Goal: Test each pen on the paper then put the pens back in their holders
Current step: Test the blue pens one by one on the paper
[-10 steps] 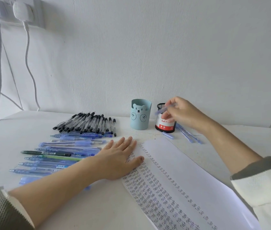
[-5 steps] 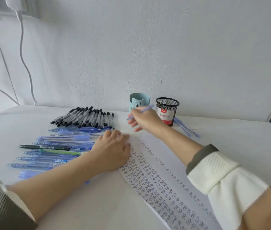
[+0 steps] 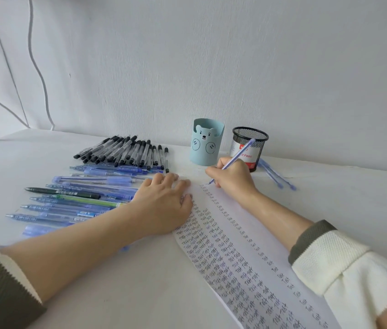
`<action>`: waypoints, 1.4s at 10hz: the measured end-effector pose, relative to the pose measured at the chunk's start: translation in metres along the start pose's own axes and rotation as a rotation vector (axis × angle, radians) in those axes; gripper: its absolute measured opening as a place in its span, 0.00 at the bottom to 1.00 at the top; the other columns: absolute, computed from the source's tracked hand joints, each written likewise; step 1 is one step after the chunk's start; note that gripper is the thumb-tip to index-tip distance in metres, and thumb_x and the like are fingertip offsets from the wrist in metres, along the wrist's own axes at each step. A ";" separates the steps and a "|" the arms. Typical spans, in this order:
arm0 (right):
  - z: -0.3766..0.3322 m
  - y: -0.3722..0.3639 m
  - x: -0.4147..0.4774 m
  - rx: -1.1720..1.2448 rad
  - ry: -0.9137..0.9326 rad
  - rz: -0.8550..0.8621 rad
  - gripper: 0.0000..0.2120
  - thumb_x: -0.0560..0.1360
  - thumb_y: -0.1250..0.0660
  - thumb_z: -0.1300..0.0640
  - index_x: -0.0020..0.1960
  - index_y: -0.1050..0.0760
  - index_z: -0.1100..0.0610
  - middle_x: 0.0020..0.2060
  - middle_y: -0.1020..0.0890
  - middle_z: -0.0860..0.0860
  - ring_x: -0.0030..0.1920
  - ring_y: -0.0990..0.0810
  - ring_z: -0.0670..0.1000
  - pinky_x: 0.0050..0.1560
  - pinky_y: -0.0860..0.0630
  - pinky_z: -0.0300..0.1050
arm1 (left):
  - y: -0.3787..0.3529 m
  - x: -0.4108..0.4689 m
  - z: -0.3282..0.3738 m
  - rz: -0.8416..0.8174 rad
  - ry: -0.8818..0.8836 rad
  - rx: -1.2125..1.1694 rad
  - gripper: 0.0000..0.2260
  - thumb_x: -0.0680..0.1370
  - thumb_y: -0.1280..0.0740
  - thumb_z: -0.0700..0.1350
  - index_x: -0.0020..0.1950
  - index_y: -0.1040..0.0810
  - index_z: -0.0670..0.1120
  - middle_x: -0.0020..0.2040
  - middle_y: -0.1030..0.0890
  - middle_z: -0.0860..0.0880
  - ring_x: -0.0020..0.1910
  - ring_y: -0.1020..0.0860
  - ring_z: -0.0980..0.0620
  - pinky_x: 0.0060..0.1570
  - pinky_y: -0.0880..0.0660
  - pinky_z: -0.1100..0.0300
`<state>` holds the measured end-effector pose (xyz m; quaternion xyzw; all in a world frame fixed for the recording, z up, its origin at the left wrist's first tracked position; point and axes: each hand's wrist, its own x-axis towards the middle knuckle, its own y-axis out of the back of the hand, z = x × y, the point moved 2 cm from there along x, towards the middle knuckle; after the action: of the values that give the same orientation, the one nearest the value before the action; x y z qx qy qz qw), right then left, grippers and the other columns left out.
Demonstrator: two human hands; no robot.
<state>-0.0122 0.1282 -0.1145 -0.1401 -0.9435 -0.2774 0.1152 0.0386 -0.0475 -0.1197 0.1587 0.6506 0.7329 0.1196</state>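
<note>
Writing at the far end of a long paper (image 3: 242, 224), the person's right hand (image 3: 231, 174) pinched a blue pen (image 3: 238, 153) between thumb and curled fingers, its tip touching the sheet just past the columns of small test words. The left hand (image 3: 164, 205) lay palm-down over the sheet's left edge, fingers relaxed and close together, apparently to stop it sliding. Black pens (image 3: 126, 150) and blue pens (image 3: 81, 193) lay in rows on the worktop (image 3: 342, 205), seemingly sorted for testing. A bear-faced holder (image 3: 206, 143) and mesh holder (image 3: 250, 141) stood just behind.
</note>
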 end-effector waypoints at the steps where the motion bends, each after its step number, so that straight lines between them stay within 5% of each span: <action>1: -0.002 -0.001 -0.001 -0.013 0.020 -0.031 0.10 0.68 0.31 0.59 0.32 0.28 0.60 0.23 0.23 0.53 0.27 0.26 0.44 0.31 0.30 0.35 | 0.000 0.001 0.001 0.013 -0.001 0.013 0.24 0.82 0.54 0.57 0.77 0.44 0.53 0.77 0.42 0.47 0.74 0.43 0.46 0.72 0.45 0.49; 14: 0.000 -0.002 -0.001 -0.005 0.026 -0.033 0.09 0.68 0.32 0.61 0.31 0.30 0.60 0.22 0.26 0.54 0.25 0.28 0.47 0.28 0.31 0.35 | -0.002 0.001 0.001 0.037 -0.004 0.045 0.24 0.82 0.54 0.57 0.77 0.44 0.53 0.76 0.41 0.48 0.72 0.41 0.46 0.72 0.43 0.49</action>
<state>-0.0119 0.1264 -0.1152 -0.1213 -0.9434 -0.2833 0.1225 0.0381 -0.0465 -0.1212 0.1748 0.6637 0.7198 0.1039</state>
